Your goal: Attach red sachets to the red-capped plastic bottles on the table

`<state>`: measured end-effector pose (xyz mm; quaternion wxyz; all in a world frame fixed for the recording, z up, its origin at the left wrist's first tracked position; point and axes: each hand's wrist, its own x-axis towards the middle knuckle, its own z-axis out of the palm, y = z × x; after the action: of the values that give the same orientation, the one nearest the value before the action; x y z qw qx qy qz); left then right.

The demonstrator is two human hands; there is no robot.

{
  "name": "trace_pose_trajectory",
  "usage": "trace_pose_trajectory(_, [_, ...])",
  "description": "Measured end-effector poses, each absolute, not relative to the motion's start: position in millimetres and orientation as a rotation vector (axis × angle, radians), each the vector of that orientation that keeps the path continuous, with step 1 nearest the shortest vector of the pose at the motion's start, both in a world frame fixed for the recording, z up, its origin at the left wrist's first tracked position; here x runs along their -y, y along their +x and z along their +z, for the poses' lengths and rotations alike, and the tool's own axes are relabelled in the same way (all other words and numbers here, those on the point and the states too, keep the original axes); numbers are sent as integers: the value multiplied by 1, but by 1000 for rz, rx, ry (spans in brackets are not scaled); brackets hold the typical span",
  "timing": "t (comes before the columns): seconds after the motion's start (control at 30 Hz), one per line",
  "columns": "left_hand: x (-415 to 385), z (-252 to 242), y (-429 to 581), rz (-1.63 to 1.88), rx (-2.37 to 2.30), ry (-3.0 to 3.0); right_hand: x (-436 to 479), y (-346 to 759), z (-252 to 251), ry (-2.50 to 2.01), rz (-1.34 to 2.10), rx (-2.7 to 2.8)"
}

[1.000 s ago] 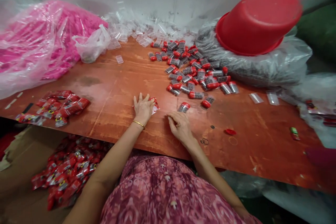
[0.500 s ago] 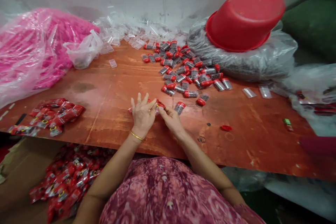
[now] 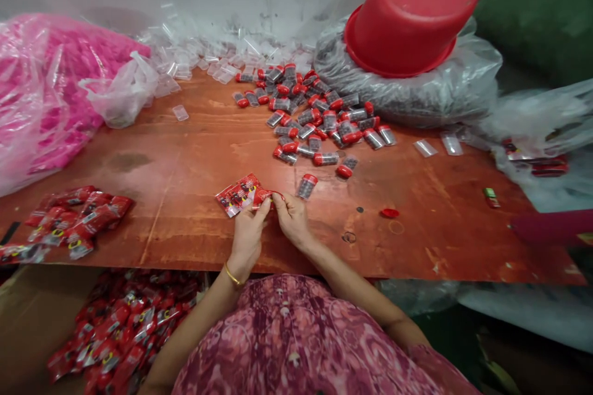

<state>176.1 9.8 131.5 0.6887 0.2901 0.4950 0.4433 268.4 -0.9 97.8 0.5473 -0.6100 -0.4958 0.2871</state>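
Observation:
Between both hands is a small red printed packet (image 3: 262, 197). My left hand (image 3: 249, 231) pinches its left side, while the fingers of my right hand (image 3: 293, 220) are closed on its right edge. Just beyond my left hand, flat red printed sheets (image 3: 237, 192) lie on the wooden table (image 3: 194, 154). One clear container with a red cap and dark contents (image 3: 306, 186) lies right of the packet. Farther back is a heap of similar red-capped containers (image 3: 319, 111).
Filled red packets (image 3: 81, 216) are piled at the table's left; more fill a cardboard box (image 3: 32, 315) below. A pink-filled bag (image 3: 50, 80) stands back left. A red tub (image 3: 412, 18) rests upside down on a plastic bag (image 3: 430, 99). A red cap (image 3: 390, 213) lies to the right.
My left hand's spread fingers have closed onto the packet, and the printed sheets beside it are now uncovered. The view has shifted, so the table's contents appear farther left.

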Motion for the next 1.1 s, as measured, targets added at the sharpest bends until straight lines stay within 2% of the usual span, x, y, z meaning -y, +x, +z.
trace_pose_trajectory(0.27, [-21, 139, 166, 1050, -1086, 505, 9, 271, 102, -1435, 817, 1296])
trace_pose_trajectory(0.33, [-26, 142, 163, 1045, -1100, 488, 12, 287, 108, -1560, 730, 1365])
trace_pose_trajectory(0.53, [-30, 150, 169, 969, -1137, 427, 6, 340, 95, -2214, 80, 1312])
trace_pose_trajectory(0.8, [-33, 144, 167, 874, -1110, 361, 13, 350, 79, -2120, 37, 1612])
trace_pose_trajectory(0.93, [-34, 144, 164, 861, -1095, 316, 20, 351, 82, -1917, 247, 1500])
trace_pose_trajectory(1.1, [-33, 144, 161, 847, -1070, 314, 42, 341, 114, -1468, 935, 1138])
